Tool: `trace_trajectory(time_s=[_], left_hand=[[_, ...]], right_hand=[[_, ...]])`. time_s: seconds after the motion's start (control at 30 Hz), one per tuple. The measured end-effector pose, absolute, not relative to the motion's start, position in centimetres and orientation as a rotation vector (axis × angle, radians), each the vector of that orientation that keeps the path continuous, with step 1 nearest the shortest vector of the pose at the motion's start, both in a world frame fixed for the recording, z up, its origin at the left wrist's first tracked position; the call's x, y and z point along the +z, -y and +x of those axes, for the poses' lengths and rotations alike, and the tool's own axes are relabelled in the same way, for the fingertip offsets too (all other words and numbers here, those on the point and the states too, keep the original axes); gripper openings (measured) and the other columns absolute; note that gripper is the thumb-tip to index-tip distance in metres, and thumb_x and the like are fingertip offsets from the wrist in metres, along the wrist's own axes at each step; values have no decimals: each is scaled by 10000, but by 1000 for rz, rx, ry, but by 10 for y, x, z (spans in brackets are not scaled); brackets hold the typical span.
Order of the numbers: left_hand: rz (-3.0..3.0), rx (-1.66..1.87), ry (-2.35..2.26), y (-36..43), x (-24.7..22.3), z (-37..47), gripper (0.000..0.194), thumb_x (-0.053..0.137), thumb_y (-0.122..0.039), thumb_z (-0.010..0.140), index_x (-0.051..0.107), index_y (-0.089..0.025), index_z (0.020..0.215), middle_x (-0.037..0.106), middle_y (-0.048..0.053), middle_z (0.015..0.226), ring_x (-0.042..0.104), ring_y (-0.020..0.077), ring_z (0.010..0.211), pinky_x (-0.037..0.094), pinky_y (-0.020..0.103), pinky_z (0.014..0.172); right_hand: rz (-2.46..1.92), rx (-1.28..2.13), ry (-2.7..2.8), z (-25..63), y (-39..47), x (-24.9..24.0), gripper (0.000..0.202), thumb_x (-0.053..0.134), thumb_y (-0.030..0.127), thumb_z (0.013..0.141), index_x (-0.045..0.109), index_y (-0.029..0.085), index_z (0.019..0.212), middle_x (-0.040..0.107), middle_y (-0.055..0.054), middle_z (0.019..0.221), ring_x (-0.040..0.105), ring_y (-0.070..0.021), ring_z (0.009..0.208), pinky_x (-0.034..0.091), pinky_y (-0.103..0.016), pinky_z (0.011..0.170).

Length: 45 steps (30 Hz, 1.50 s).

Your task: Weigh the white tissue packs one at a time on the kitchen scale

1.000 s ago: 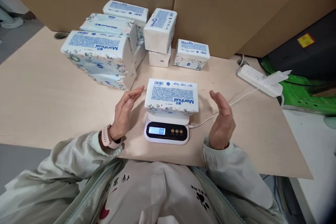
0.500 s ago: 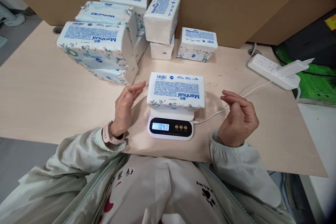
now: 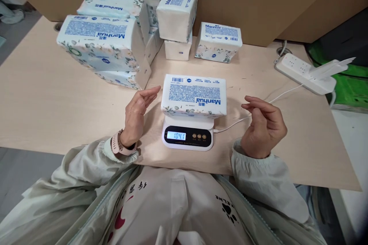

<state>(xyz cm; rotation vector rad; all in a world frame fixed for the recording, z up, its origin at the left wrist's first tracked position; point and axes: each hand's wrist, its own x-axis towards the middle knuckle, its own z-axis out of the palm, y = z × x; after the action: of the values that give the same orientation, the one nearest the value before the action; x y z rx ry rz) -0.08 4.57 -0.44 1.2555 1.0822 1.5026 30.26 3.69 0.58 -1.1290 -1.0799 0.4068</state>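
Note:
A pack of tissues (image 3: 194, 95) with blue print lies flat on a white digital kitchen scale (image 3: 188, 142). The lit display reads 104.1. To the left of the pack is my left hand (image 3: 136, 113), its fingers stretched out and apart from the pack, holding nothing. My right hand (image 3: 262, 128) hovers to the right with a wider gap, fingers extended and nothing in it. Neither hand touches the pack or the scale. A white cable (image 3: 230, 126) runs from the scale's right side.
Several more tissue packs are stacked at the back left, with a front pack (image 3: 97, 42) and another stack (image 3: 178, 11) behind the scale. A single pack (image 3: 218, 42) stands right of these. A white power strip (image 3: 304, 72) lies at the right; brown cardboard (image 3: 235, 4) stands behind.
The view has shifted slightly, so the packs at the back sit higher in the picture. Both hands keep almost the same pose beside the scale, and the reading is the same.

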Motion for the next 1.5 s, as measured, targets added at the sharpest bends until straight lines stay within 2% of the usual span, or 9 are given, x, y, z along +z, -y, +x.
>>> trace_trajectory(time_s=[0.1,0.23,0.37,0.8,0.97,1.1,1.33,1.5], left_hand=[[1250,1490,-1111,-45,-5,-1,385,583,-489,1056,758,-214,1260,751,107,1418,683,277,1393,491,519,1280],[1240,1490,-1112,-45,-6,-2,405,592,-520,1048,758,-216,1257,752,105,1419,687,282,1387,482,531,1288],[1232,1498,-1097,-44,-3,-2,371,607,-490,1039,768,-215,1229,755,106,1415,687,288,1386,498,514,1281],[1244,1511,-1103,-44,1,-2,340,609,-480,1029,795,-248,1194,774,73,1384,678,308,1391,499,546,1275],[1267,1533,-1061,-47,-3,-5,350,612,-481,1034,810,-256,1214,784,66,1363,695,292,1368,537,508,1220],[1260,1541,-1066,-46,-1,-4,381,604,-507,1042,815,-238,1210,785,89,1353,692,317,1364,530,544,1220],[1262,1497,-1121,-45,6,-3,341,637,-571,1000,816,-334,1167,781,32,1353,661,333,1408,504,582,1265],[1267,1505,-1111,-45,5,-5,327,630,-544,1006,818,-329,1165,783,35,1350,665,326,1403,514,575,1253]], right_hand=[[-1132,440,1022,301,-37,7,155,720,341,944,831,280,1031,838,-32,1029,752,-218,813,612,-469,855],[-1132,438,999,299,-38,9,209,692,410,956,811,239,963,837,-40,997,756,-209,804,616,-447,807],[-1108,429,1007,298,-39,9,227,672,392,961,796,218,886,823,-57,972,766,-228,873,615,-433,760],[-1087,458,1051,298,-38,7,203,626,323,995,781,223,911,781,-98,1011,729,-239,848,606,-465,781],[-1126,458,1032,298,-38,10,215,649,364,974,782,224,879,798,-90,972,744,-238,816,599,-446,714],[-1137,451,1012,297,-38,11,210,668,383,938,782,231,848,815,-74,942,746,-223,784,597,-425,676],[-1055,411,998,297,-40,10,202,673,346,930,824,229,863,818,-66,894,740,-227,770,565,-401,628],[-1092,403,1009,300,-41,9,197,666,351,932,809,233,863,805,-70,890,751,-239,790,576,-414,620]])
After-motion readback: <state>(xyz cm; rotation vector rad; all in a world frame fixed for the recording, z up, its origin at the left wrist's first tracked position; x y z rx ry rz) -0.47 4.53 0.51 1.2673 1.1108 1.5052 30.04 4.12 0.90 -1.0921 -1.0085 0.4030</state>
